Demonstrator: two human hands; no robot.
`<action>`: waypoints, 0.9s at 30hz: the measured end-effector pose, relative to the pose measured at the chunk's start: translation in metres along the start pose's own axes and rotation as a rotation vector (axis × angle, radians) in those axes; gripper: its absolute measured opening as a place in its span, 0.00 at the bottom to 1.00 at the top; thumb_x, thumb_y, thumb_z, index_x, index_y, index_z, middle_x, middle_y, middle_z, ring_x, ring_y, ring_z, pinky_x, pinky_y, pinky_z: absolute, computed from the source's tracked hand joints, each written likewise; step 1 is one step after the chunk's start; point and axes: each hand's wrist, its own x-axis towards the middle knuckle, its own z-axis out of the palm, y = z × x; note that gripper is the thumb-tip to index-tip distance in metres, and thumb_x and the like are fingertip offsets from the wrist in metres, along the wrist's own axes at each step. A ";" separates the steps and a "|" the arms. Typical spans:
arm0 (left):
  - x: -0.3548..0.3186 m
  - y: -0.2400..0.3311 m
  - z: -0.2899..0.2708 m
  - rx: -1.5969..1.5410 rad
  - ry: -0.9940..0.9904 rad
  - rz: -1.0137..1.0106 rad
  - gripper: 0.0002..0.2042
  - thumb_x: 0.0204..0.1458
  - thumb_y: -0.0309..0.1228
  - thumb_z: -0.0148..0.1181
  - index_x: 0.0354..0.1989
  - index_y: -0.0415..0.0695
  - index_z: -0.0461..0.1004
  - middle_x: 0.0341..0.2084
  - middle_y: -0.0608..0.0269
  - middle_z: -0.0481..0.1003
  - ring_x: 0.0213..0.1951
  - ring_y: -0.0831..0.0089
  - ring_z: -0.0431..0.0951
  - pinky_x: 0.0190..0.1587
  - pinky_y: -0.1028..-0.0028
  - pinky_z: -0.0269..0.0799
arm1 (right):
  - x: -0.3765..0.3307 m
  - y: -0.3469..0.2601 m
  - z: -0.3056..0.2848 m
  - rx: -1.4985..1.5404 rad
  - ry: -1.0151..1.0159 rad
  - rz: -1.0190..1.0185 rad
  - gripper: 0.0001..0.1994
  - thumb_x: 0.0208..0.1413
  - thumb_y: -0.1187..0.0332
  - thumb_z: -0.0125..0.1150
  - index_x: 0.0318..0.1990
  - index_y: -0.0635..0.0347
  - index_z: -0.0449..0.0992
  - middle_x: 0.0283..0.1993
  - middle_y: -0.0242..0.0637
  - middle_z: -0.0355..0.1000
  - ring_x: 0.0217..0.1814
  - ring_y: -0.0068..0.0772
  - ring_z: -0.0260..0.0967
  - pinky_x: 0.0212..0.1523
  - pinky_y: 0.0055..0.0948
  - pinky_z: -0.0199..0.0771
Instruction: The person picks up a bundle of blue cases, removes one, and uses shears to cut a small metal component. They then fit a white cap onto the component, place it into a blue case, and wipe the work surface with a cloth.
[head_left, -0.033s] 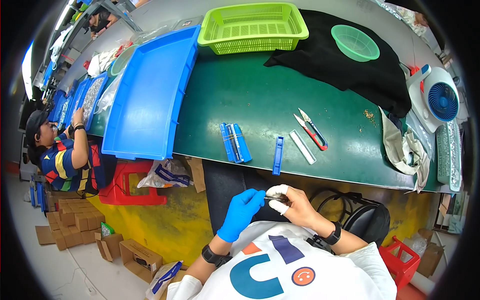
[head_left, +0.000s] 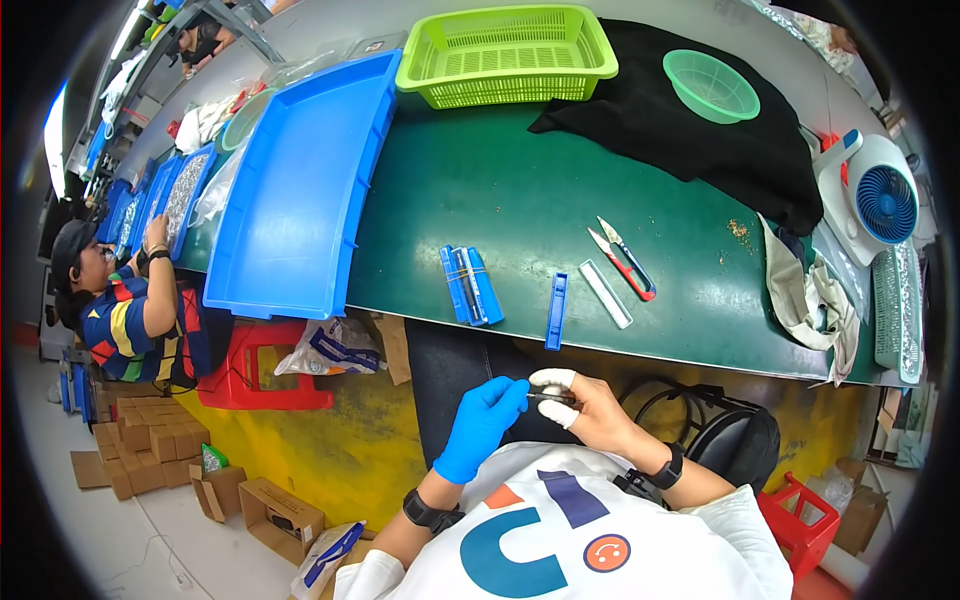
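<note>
Right now, both hands have a narrow grip, with the fingertips pinched around one small dark thing (head_left: 556, 398). The left hand (head_left: 478, 430), in a blue glove, has its left end. The right hand (head_left: 604, 418), with white covers (head_left: 552, 378) on two fingertips, has the other end. The thing is too small to tell what it is. It is up in front of the white shirt (head_left: 640, 520), near the close edge of the green tabletop (head_left: 440, 190).

On the tabletop, nearest the hands, lies a thin blue case (head_left: 556, 312). Just to its right is a slim white case (head_left: 605, 295), then small scissors (head_left: 634, 276) with the blades apart. To its left, some blue cases (head_left: 458, 290) are tied together by a band. Farther out are a big blue tray (head_left: 300, 180), a green basket (head_left: 507, 92), a black cloth (head_left: 630, 125) with a green bowl (head_left: 712, 90) on it, and a fan (head_left: 885, 200). Far left, another person (head_left: 130, 320) reaches to a tray of shiny bits (head_left: 184, 190).
</note>
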 end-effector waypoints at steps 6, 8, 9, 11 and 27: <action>0.000 -0.001 0.000 0.025 0.013 0.020 0.08 0.54 0.33 0.53 0.28 0.41 0.73 0.19 0.71 0.69 0.20 0.88 0.60 0.21 0.86 0.54 | 0.004 -0.014 0.008 -0.015 0.198 -0.049 0.07 0.55 0.73 0.51 0.40 0.64 0.72 0.25 0.35 0.70 0.24 0.24 0.67 0.28 0.22 0.67; -0.001 0.000 0.000 0.024 0.016 0.020 0.08 0.54 0.33 0.53 0.28 0.41 0.73 0.19 0.71 0.69 0.20 0.88 0.61 0.21 0.86 0.54 | 0.002 -0.008 0.006 -0.022 0.147 -0.054 0.08 0.55 0.72 0.52 0.41 0.64 0.71 0.25 0.35 0.70 0.25 0.25 0.68 0.28 0.22 0.67; -0.001 0.000 0.000 0.024 0.017 0.021 0.08 0.54 0.33 0.53 0.28 0.41 0.72 0.19 0.71 0.69 0.20 0.88 0.61 0.21 0.86 0.54 | 0.001 -0.004 0.004 -0.030 0.097 -0.058 0.09 0.55 0.71 0.52 0.42 0.64 0.71 0.26 0.36 0.71 0.25 0.26 0.68 0.29 0.23 0.68; -0.001 0.001 -0.001 0.025 0.015 0.020 0.08 0.54 0.32 0.53 0.28 0.41 0.72 0.20 0.71 0.69 0.21 0.88 0.61 0.22 0.86 0.55 | 0.001 0.001 0.002 -0.037 0.047 -0.062 0.11 0.55 0.71 0.53 0.44 0.64 0.71 0.27 0.36 0.71 0.26 0.27 0.69 0.29 0.23 0.68; -0.001 0.002 0.000 -0.004 0.015 0.024 0.08 0.54 0.32 0.53 0.29 0.41 0.72 0.21 0.71 0.70 0.21 0.88 0.61 0.21 0.86 0.55 | 0.006 -0.009 0.006 -0.042 0.202 -0.118 0.07 0.52 0.73 0.56 0.38 0.63 0.72 0.26 0.33 0.70 0.24 0.25 0.67 0.27 0.22 0.66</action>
